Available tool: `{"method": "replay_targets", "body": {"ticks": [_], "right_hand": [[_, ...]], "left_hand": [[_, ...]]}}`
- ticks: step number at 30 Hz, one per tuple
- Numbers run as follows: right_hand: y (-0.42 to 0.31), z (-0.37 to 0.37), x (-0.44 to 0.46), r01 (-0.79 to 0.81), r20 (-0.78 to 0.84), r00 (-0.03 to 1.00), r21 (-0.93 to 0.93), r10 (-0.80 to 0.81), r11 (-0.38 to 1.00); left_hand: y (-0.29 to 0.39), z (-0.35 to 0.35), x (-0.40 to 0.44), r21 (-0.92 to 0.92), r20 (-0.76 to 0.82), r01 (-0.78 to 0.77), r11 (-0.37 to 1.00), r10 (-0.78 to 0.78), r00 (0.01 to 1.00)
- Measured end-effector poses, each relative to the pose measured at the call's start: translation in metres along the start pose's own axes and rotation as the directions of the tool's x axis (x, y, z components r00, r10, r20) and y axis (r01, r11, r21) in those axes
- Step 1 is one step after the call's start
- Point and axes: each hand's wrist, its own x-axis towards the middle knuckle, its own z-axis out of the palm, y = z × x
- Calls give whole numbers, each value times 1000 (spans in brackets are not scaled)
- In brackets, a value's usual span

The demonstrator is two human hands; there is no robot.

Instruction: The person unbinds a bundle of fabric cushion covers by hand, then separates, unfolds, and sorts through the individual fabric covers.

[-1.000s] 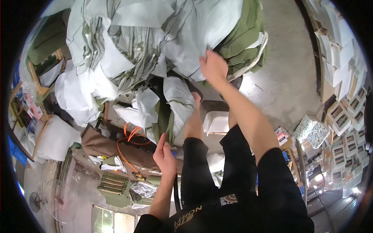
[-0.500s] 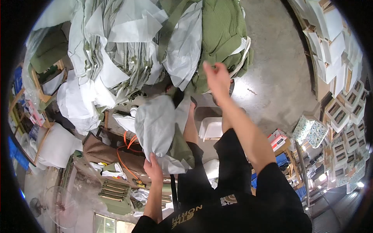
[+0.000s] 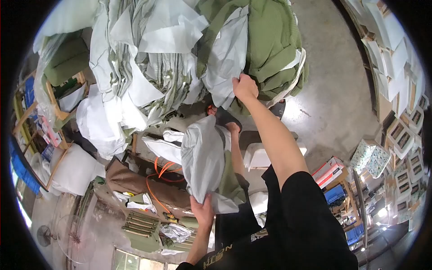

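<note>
One head-worn view, facing forward and steeply down, very wide and rounded, with dark corners. The wearer's black shirt (image 3: 297, 234) is nearest, at five o'clock. The left hand (image 3: 202, 209) and right hand (image 3: 246, 87) show close up. The cloth pile (image 3: 175, 38) sits at eleven; a window (image 3: 128, 260), farther off, at seven.

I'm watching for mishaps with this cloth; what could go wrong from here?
The left hand holds the grey-white piece near one end, so its far end could flop or slip. The right hand appears closed on the hanging cloth; a tug might drag neighbouring layers. The orange cord looks near enough to snag the piece.
</note>
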Motion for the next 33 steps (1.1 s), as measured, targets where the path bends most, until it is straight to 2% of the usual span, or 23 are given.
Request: {"method": "replay_targets", "body": {"ticks": [1, 3, 4, 5, 6, 7, 8, 9, 10, 13, 15, 16, 17, 18, 20, 21, 22, 23, 25, 28, 31, 32, 33], "right_hand": [[4, -4, -6, 77, -30, 997, 1, -77, 997], [13, -12, -29, 239, -75, 968, -16, -239, 971], [21, -17, -51, 476, -204, 854, -62, -478, 877], [29, -22, -80, 676, -315, 663, -139, -680, 724], [23, -45, -120, 771, -223, 547, -241, -807, 589], [26, -46, -154, 834, -138, 494, -202, -858, 513], [31, -37, -187, 924, -145, 342, -128, -929, 360], [29, -33, -231, 866, 197, 474, 70, -858, 494], [40, -22, -259, 963, 103, 195, 170, -975, 210], [34, -13, -339, 899, 86, 183, 389, -979, 202], [34, 1, -326, 757, 417, 51, 577, -908, 307], [22, -13, -306, 866, 374, 199, 365, -906, 341], [30, 11, -270, 910, 69, 260, 317, -963, 269], [12, -10, -224, 909, -67, 377, 217, -924, 355], [-21, -48, -132, 747, 74, 620, -359, -781, 559], [-14, -58, -89, 662, -137, 499, -577, -856, 478], [1, -65, -48, 491, -75, 509, -794, -858, 360], [13, -79, -17, 391, 77, 636, -890, -768, 234], [19, -116, 2, 476, 401, 812, -876, -424, 82], [27, -132, -33, 655, 290, 597, -714, -748, 246], [2, -116, -141, 774, 427, 582, -552, -693, 309], [14, -100, -176, 896, 482, 424, -344, -767, 280], [35, -63, -217, 934, 454, 356, -197, -817, 297]], "left_hand": [[-5, -2, 1, -30, -2, 10, 1000, -10, 1000], [-25, -7, 9, 38, -55, -158, 987, 160, 986], [3, -5, 10, -111, -43, -158, 981, 154, 987], [32, -5, 12, -259, -34, -159, 953, 155, 987], [15, -13, 21, -41, 73, -257, 966, 259, 963], [17, -18, 28, -107, 141, -223, 969, 237, 961], [19, -21, 33, -167, 209, -185, 968, 218, 953], [22, -23, 36, -219, 279, -141, 966, 200, 939], [30, -23, 35, -426, 305, 51, 903, 90, 948], [16, -38, 32, -622, 466, 420, 661, -119, 877], [2, -41, 29, -329, 440, 460, 824, -298, 847], [-8, -37, 25, -342, 416, 423, 839, -269, 869], [-16, -30, 25, -361, 388, 377, 853, -230, 893], [-18, -25, 24, -350, 368, 350, 869, -216, 905], [-21, -18, 17, -327, 321, 300, 896, -194, 927], [-20, -16, 15, -328, 324, 307, 893, -199, 925], [-17, -16, 14, -328, 327, 314, 891, -205, 922], [-14, -16, 13, -327, 330, 320, 889, -210, 920], [-7, -17, 13, -300, 319, 289, 909, -189, 929], [-1, -12, 15, -307, 290, 261, 915, -171, 942], [-1, -1, 16, -404, 316, 319, 857, -196, 928], [-2, 2, 17, -478, 351, 353, 804, -193, 916], [-3, 3, 17, -545, 385, 387, 744, -189, 904]]}}
